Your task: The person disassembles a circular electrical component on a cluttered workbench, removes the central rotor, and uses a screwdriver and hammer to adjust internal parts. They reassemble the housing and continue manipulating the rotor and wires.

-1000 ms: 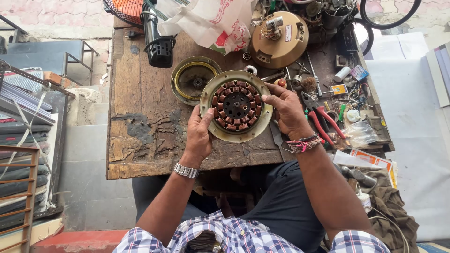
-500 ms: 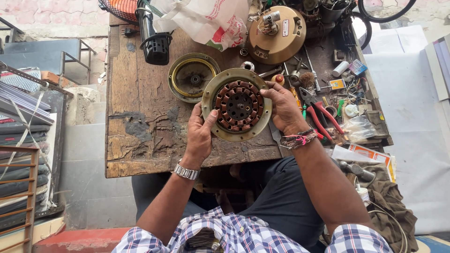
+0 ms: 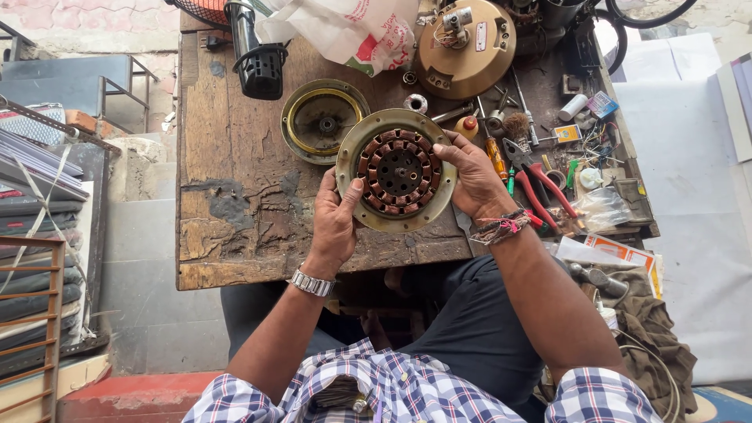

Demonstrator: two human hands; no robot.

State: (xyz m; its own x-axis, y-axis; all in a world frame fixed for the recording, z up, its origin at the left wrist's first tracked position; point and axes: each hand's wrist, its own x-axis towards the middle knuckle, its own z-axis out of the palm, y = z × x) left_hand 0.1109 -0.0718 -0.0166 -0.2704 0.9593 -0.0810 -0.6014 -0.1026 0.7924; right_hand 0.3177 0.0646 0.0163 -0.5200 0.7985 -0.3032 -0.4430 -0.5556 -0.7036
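Observation:
A round metal motor housing with a ring of copper windings [image 3: 397,171] is held over the worn wooden table [image 3: 227,196]. My left hand [image 3: 335,219] grips its lower left rim, thumb up on the edge. My right hand [image 3: 470,176] holds its right rim, fingers curled over the winding ring. A metal watch sits on my left wrist and a woven band on my right.
A brass-coloured round cover [image 3: 323,119] lies just behind the housing. A larger tan motor cover [image 3: 468,48], a white plastic bag [image 3: 345,31] and a black part [image 3: 258,59] are at the back. Red-handled pliers [image 3: 540,184], screwdrivers and small parts crowd the right side.
Both hands have kept hold of the housing; my right fingers have shifted along its right rim over the windings. The view has drifted slightly.

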